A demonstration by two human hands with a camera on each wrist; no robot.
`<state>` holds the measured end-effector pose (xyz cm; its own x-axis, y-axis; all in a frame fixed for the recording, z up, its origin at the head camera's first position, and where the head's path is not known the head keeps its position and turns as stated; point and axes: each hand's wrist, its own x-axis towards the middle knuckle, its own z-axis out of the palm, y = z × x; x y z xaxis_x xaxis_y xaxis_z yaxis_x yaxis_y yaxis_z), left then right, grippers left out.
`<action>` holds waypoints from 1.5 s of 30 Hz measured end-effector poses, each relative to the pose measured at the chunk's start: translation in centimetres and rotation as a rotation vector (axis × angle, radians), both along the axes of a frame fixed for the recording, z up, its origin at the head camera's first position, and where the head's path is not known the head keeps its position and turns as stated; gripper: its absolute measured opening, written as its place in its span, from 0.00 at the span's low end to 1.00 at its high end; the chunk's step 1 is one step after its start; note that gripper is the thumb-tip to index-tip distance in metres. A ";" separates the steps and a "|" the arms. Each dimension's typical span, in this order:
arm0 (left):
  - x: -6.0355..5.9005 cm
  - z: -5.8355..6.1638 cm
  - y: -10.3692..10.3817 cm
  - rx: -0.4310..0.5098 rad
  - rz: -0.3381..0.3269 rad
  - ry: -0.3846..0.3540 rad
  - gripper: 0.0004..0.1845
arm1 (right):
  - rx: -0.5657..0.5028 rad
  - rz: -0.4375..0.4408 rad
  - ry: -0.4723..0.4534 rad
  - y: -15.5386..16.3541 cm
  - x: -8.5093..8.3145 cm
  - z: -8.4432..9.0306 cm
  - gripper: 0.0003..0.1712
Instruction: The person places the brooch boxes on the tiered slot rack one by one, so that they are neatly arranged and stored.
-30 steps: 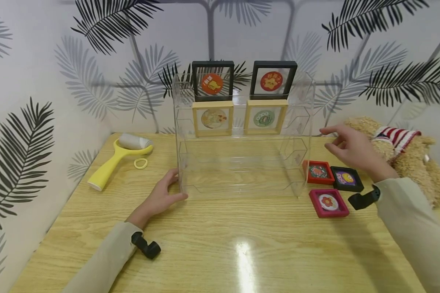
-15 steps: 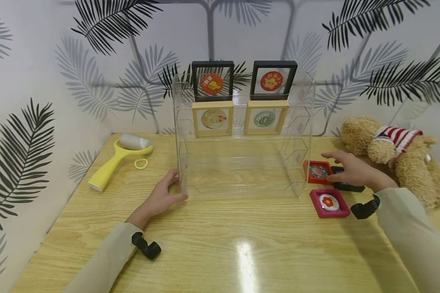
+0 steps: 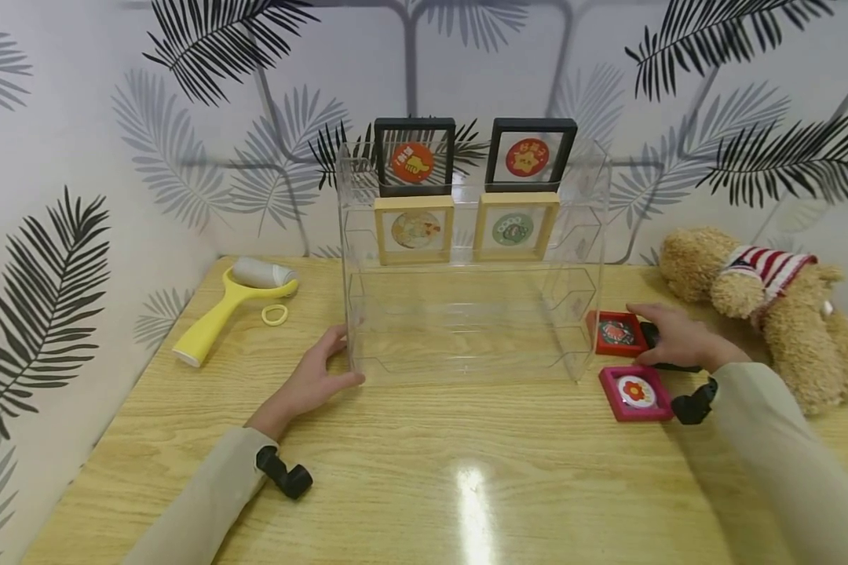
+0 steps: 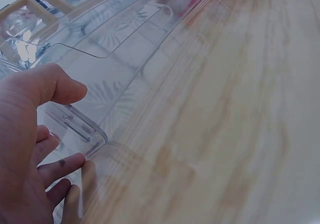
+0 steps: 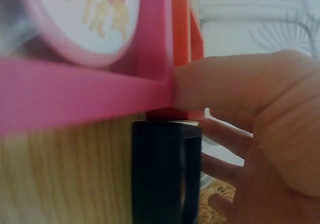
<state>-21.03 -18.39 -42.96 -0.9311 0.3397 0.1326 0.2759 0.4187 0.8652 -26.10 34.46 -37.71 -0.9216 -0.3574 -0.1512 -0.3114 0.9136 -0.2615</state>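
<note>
A clear acrylic rack (image 3: 466,345) stands mid-table. My left hand (image 3: 335,361) grips its front left corner (image 4: 87,131), thumb (image 4: 55,84) on the inner side and fingers (image 4: 65,164) outside. To the right of the rack lie a red frame (image 3: 616,333), a pink frame (image 3: 636,392) and a black frame (image 3: 681,366). My right hand (image 3: 653,337) lies over the black frame and hides most of it. In the right wrist view the thumb (image 5: 225,84) and fingers hold the black frame (image 5: 165,174) from both sides, next to the pink frame (image 5: 75,89).
Two black frames (image 3: 414,157) and two wooden frames (image 3: 414,230) stand on the rack's upper tiers. A yellow lint roller (image 3: 222,314) and a yellow ring (image 3: 274,315) lie at the left. A plush dog (image 3: 770,306) sits at the right. Leaf-patterned walls close the back and left.
My right hand came down from beside the rack's right wall onto the black frame and closed round it. The left hand and the rack stayed put.
</note>
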 end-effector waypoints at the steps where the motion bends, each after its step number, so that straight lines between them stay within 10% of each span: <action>1: 0.0 0.0 0.0 -0.002 0.001 -0.001 0.40 | 0.010 -0.009 -0.004 0.0 -0.1 -0.1 0.51; 15: -0.2 -0.1 0.2 0.003 0.003 -0.009 0.39 | -0.286 -0.151 -0.045 0.3 -0.2 -0.5 0.50; 25: -0.4 -0.4 0.2 0.006 -0.002 0.000 0.39 | -0.610 -0.184 0.028 0.7 3.0 1.7 0.45; 33: -0.3 0.0 0.1 -0.012 0.012 -0.003 0.39 | -1.061 0.012 -0.124 1.0 5.5 2.5 0.37; 45: 0.0 0.1 0.1 -0.004 0.005 -0.012 0.39 | -1.286 0.313 -0.163 -3.9 6.4 2.3 0.13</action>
